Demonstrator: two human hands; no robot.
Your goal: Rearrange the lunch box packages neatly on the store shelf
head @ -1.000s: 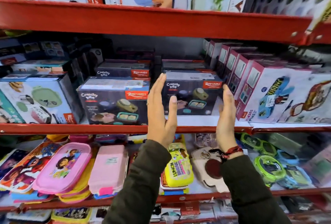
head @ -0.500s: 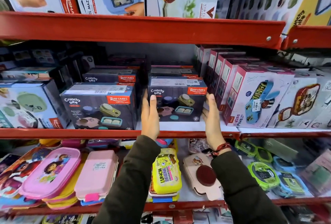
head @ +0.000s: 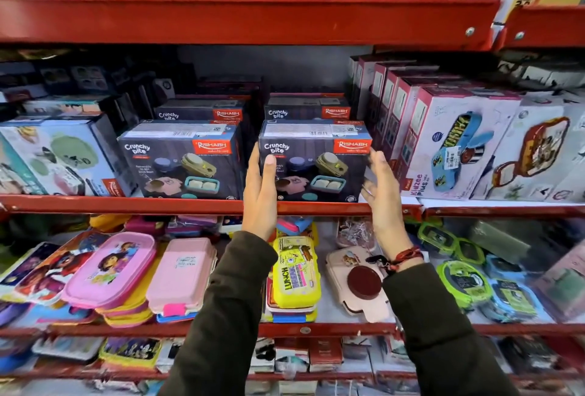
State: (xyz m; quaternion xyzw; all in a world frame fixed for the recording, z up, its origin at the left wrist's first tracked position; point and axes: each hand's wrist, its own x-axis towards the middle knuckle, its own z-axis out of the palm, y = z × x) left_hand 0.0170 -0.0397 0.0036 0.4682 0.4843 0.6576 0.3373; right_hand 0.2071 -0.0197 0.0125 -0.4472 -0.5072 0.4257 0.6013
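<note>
A dark Crunchy Bite lunch box package (head: 316, 161) stands upright at the front lip of the middle red shelf (head: 126, 204). My left hand (head: 259, 199) grips its left side, thumb on the front face and fingers along the side. At the package's right edge my right hand (head: 383, 196) has its fingers spread; only the fingertips reach the box and the palm is off it. A matching package (head: 180, 161) stands just to the left, with a narrow gap between the two. More of the same boxes (head: 307, 110) sit behind them.
Pink-edged Kidzee boxes (head: 443, 148) stand in a row close on the right, and a pale blue box (head: 57, 158) on the left. The upper shelf rim (head: 253, 18) hangs low overhead. Loose lunch boxes, one yellow (head: 296, 272) and one pink (head: 180, 272), fill the shelf below.
The package between my hands has come forward to the shelf's front lip, level with its neighbour. My right palm has lifted off its side and the fingers have spread.
</note>
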